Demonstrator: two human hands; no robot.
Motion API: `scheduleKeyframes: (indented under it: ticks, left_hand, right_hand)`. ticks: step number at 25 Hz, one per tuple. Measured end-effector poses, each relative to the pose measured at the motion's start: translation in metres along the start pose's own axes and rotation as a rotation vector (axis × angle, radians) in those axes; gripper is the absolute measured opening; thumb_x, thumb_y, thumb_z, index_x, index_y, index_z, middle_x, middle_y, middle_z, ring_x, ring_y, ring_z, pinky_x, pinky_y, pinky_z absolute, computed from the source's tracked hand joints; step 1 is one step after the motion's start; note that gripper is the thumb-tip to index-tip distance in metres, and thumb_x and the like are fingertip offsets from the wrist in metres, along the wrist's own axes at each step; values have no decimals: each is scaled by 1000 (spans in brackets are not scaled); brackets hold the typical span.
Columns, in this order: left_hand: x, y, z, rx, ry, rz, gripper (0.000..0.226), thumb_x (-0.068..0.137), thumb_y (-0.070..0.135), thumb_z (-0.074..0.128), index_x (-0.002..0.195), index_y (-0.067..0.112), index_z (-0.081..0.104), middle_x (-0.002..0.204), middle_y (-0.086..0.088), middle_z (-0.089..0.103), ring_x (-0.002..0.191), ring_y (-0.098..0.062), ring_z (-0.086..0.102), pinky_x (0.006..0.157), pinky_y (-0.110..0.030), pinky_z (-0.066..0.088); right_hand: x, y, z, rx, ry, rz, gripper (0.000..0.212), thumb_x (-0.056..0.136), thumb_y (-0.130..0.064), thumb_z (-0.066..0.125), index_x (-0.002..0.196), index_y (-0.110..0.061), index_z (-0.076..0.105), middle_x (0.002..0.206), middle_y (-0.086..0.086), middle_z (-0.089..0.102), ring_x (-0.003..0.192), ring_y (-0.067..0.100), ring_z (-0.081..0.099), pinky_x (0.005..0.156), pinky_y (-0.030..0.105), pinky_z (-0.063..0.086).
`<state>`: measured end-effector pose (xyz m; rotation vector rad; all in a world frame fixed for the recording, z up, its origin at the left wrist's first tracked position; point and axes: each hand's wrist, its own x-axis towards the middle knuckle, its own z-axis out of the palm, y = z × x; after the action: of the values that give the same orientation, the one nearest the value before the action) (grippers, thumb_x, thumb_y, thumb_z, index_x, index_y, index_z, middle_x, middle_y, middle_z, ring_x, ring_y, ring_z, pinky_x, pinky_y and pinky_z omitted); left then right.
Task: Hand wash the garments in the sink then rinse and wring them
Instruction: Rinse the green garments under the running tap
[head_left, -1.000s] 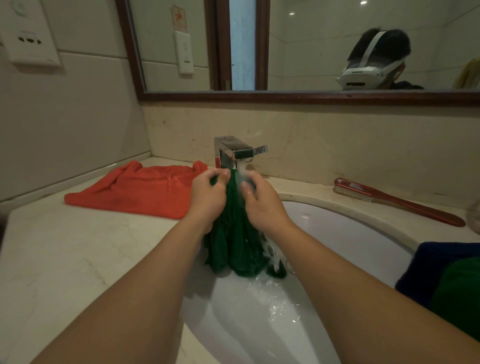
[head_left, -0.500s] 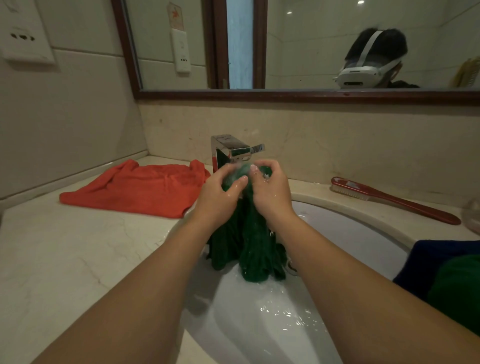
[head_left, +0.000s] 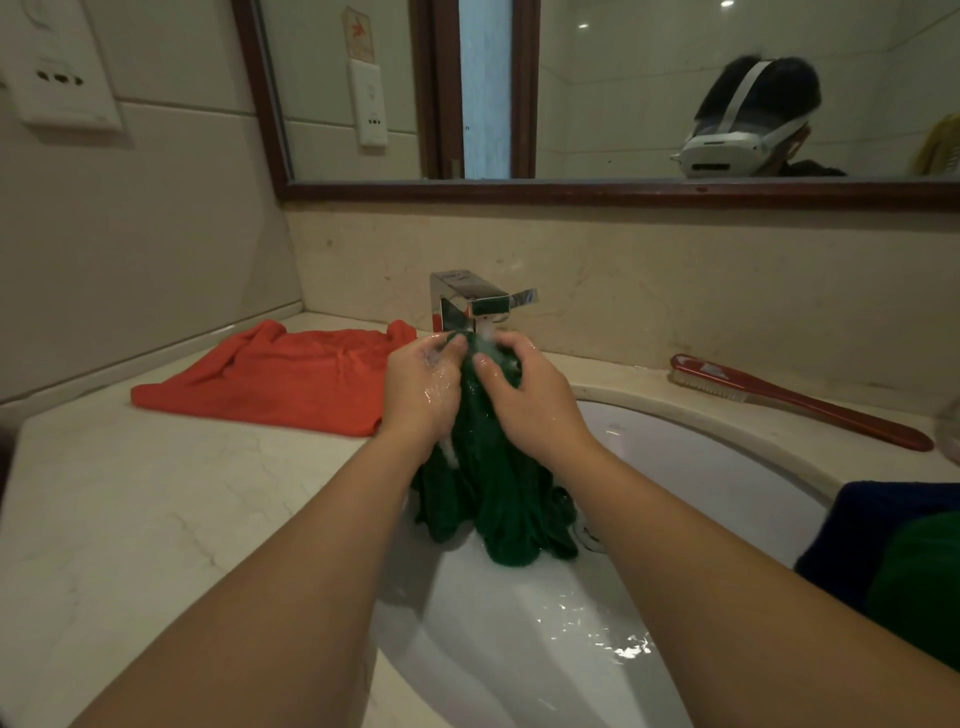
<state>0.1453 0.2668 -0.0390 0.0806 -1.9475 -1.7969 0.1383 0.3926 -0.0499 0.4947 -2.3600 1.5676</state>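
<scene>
A wet dark green garment (head_left: 493, 499) hangs bunched over the white sink (head_left: 701, 467), its lower folds touching the basin. My left hand (head_left: 421, 387) and my right hand (head_left: 530, 395) both grip its top, close together, right under the chrome tap (head_left: 470, 301). Water runs from the spout onto the cloth between my fingers. Both hands are wet. An orange garment (head_left: 280, 376) lies spread on the counter left of the tap.
A red scrubbing brush (head_left: 795, 402) lies on the counter behind the sink at the right. Dark blue and green cloth (head_left: 893, 551) sits at the sink's right edge. A marble counter (head_left: 130, 519) spreads to the left; a mirror hangs above.
My hands have closed in together on the top of the green garment and lifted it slightly up under the spout. The cloth's hanging folds have shifted with them.
</scene>
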Motion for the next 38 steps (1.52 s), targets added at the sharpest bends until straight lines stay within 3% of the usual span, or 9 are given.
scheduleKeyframes:
  ticks: [4,7,9,11,16,22,25,33,38]
  left_hand:
    - [5,2,-3,25,98,35,18,101,22,61,103,13,76,88,5,74,85,-9,69,66,-16,50]
    - [5,-1,-7,134,141,102,19,100,24,62,112,16,75,101,6,72,100,-10,65,84,-20,50]
    - [5,-6,-7,210,93,126,22,100,27,63,117,18,74,112,4,72,109,-12,63,98,-31,50]
    - [3,-8,-4,287,-7,121,26,100,30,62,121,19,73,118,4,71,113,-12,62,103,-37,50]
    - [4,-13,3,221,25,55,26,99,32,63,120,21,73,117,3,71,113,-16,62,104,-43,51]
    - [8,-6,-2,175,217,192,21,97,28,66,110,15,78,107,1,75,105,-13,67,97,-32,52]
    - [7,-4,-3,236,274,276,17,96,28,68,106,18,78,105,4,75,102,-11,67,96,-31,51]
    - [4,-15,3,263,35,152,21,98,31,66,111,18,75,109,5,72,108,-13,63,100,-37,51]
    - [-1,-13,3,154,32,67,17,99,30,65,111,20,73,105,9,70,102,-8,64,86,-27,52]
  right_hand:
    - [-2,0,6,-52,-45,-27,34,104,-42,56,136,-33,48,130,-4,61,116,12,56,94,36,52]
    - [2,0,5,-45,7,-11,30,108,-36,52,137,-28,52,125,-3,62,113,16,58,85,30,49]
    - [5,4,0,-50,86,27,32,108,-33,51,139,-24,55,127,0,62,114,15,57,86,29,46]
    - [9,13,-3,-122,164,35,30,108,-32,51,135,-22,61,127,3,64,117,20,58,93,32,47]
    - [8,13,-5,-109,199,39,28,108,-32,52,129,-19,66,119,3,68,107,18,60,88,33,47]
    - [9,-1,3,-12,176,46,17,108,-34,51,108,-24,66,94,-10,65,80,-1,55,61,20,36]
    - [10,0,4,11,159,59,21,109,-36,49,112,-23,66,100,-8,66,88,6,60,66,23,40]
    - [8,14,-6,-71,210,79,26,109,-32,50,126,-21,67,112,-6,65,100,11,55,84,29,41]
    - [8,14,-6,-116,207,38,26,109,-29,49,127,-19,66,108,-5,63,98,12,54,83,29,41]
